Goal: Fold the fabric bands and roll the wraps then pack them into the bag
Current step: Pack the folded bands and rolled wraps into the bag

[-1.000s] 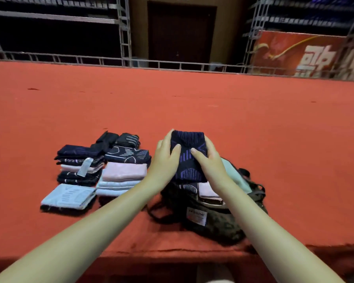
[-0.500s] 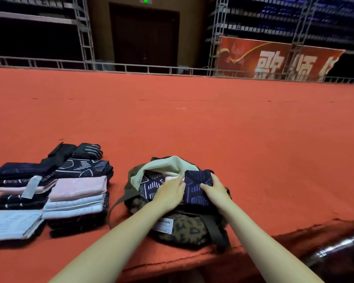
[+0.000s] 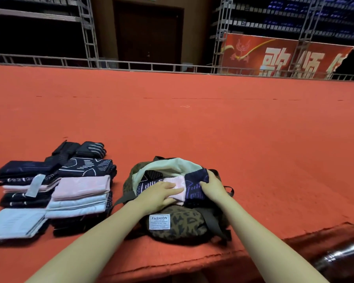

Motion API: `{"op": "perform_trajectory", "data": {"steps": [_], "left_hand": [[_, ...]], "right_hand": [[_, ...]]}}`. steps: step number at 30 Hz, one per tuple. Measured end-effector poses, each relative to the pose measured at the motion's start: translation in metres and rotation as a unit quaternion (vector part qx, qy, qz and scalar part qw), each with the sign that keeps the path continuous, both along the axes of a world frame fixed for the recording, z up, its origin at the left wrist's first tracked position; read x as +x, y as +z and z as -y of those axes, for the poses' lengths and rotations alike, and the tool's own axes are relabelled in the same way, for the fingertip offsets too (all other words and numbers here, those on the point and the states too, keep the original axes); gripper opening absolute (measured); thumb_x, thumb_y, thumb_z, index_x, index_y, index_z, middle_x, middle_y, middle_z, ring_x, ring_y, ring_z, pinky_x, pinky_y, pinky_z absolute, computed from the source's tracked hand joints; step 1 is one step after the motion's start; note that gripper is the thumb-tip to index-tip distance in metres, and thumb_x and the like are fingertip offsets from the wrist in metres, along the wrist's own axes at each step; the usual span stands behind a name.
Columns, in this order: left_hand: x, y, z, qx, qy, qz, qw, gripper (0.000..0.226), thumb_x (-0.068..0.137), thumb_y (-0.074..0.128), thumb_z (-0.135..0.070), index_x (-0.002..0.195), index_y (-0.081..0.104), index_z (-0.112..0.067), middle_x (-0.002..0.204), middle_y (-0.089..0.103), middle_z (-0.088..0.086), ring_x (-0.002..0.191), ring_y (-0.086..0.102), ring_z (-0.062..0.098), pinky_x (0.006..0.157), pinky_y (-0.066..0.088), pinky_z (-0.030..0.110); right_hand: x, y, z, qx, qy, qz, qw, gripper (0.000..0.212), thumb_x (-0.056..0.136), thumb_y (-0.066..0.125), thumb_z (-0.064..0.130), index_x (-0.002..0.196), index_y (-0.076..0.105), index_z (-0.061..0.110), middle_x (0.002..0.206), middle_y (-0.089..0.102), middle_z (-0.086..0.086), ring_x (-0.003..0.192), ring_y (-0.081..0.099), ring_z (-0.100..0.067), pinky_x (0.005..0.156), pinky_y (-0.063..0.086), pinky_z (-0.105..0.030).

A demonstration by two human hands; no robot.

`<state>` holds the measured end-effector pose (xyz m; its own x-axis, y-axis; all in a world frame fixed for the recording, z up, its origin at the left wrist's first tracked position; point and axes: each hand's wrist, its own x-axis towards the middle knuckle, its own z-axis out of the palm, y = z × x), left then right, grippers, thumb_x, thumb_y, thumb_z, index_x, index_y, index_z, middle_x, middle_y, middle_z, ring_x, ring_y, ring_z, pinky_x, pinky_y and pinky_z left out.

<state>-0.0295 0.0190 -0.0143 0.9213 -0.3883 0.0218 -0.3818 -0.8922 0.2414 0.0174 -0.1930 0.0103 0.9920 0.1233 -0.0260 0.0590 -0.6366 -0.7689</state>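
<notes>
A leopard-print bag [image 3: 180, 223] with a pale lining lies open near the front edge of the red surface. Inside it sit a folded pink band [image 3: 175, 181] and dark patterned bands. My left hand [image 3: 159, 194] lies flat on the pink band with straight fingers. My right hand [image 3: 212, 186] grips a navy band with purple markings [image 3: 194, 183] at the right side of the bag's mouth. Left of the bag stand stacks of folded bands [image 3: 80, 193] in navy, pink and light blue, with black rolled wraps [image 3: 92, 149] behind them.
The red carpeted surface [image 3: 192, 119] stretches far back to a metal railing [image 3: 131, 65]. Its front edge runs just below the bag. A dark shiny rail [image 3: 343, 256] shows at the lower right. A loose light blue folded piece [image 3: 14, 223] lies at the far left.
The navy band went down from above the bag into its mouth. My left hand moved off it onto the pink band, and my view shifted right.
</notes>
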Motion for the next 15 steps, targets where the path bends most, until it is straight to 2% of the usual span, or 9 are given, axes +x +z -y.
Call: {"op": "perform_trajectory", "data": {"steps": [2, 5, 7, 10, 12, 15], "left_hand": [[-0.004, 0.004, -0.011, -0.025, -0.003, -0.011, 1.0, 0.08, 0.079, 0.014, -0.077, 0.138, 0.045, -0.034, 0.146, 0.041, 0.002, 0.133, 0.036, 0.019, 0.109, 0.024, 0.026], [-0.007, 0.016, -0.005, -0.119, 0.04, -0.011, 0.992, 0.046, 0.097, 0.033, -0.051, 0.134, 0.051, -0.029, 0.142, 0.047, -0.003, 0.133, 0.039, 0.013, 0.108, 0.028, 0.026], [-0.005, 0.023, 0.014, -0.141, 0.046, 0.044, 0.988, 0.044, 0.099, 0.032, -0.042, 0.139, 0.043, -0.026, 0.145, 0.043, -0.004, 0.134, 0.036, 0.013, 0.11, 0.028, 0.031], [-0.001, 0.022, 0.046, -0.096, -0.003, 0.044, 0.994, 0.049, 0.1, 0.031, -0.034, 0.148, 0.026, -0.026, 0.154, 0.025, -0.007, 0.142, 0.021, 0.009, 0.116, 0.019, 0.031], [0.001, 0.012, 0.054, -0.057, -0.01, 0.017, 0.998, 0.048, 0.101, 0.032, -0.032, 0.148, 0.025, -0.025, 0.153, 0.03, -0.004, 0.141, 0.026, 0.011, 0.114, 0.023, 0.032], [0.007, 0.003, 0.052, -0.04, 0.009, 0.01, 0.999, 0.047, 0.101, 0.031, -0.035, 0.146, 0.032, -0.023, 0.147, 0.041, -0.001, 0.135, 0.037, 0.016, 0.11, 0.03, 0.035]], "right_hand": [[0.001, -0.002, -0.006, 0.024, 0.023, -0.009, 0.999, 0.053, 0.091, 0.047, 0.01, 0.142, 0.034, 0.017, 0.133, 0.054, -0.009, 0.119, 0.052, -0.026, 0.091, 0.039, -0.028], [-0.002, -0.011, -0.007, 0.017, 0.043, 0.011, 0.999, 0.055, 0.092, 0.047, 0.013, 0.144, 0.029, 0.02, 0.135, 0.052, -0.005, 0.121, 0.05, -0.026, 0.089, 0.036, -0.025], [-0.001, -0.013, -0.004, 0.014, 0.063, 0.006, 0.998, 0.054, 0.095, 0.044, 0.019, 0.145, 0.025, 0.02, 0.137, 0.05, -0.004, 0.121, 0.051, -0.025, 0.093, 0.038, -0.028], [-0.001, -0.006, 0.009, -0.02, 0.091, -0.01, 0.996, 0.055, 0.1, 0.032, 0.034, 0.15, 0.014, 0.02, 0.143, 0.046, -0.008, 0.125, 0.048, -0.024, 0.101, 0.036, -0.031], [-0.009, -0.001, 0.024, -0.078, 0.133, 0.005, 0.988, 0.055, 0.101, 0.028, 0.038, 0.152, 0.011, 0.021, 0.142, 0.046, -0.008, 0.128, 0.045, -0.024, 0.102, 0.033, -0.029], [-0.031, 0.004, 0.048, -0.145, 0.199, 0.067, 0.967, 0.05, 0.102, 0.031, 0.037, 0.149, 0.024, 0.024, 0.128, 0.059, 0.0, 0.118, 0.053, -0.018, 0.095, 0.039, -0.029]]}}
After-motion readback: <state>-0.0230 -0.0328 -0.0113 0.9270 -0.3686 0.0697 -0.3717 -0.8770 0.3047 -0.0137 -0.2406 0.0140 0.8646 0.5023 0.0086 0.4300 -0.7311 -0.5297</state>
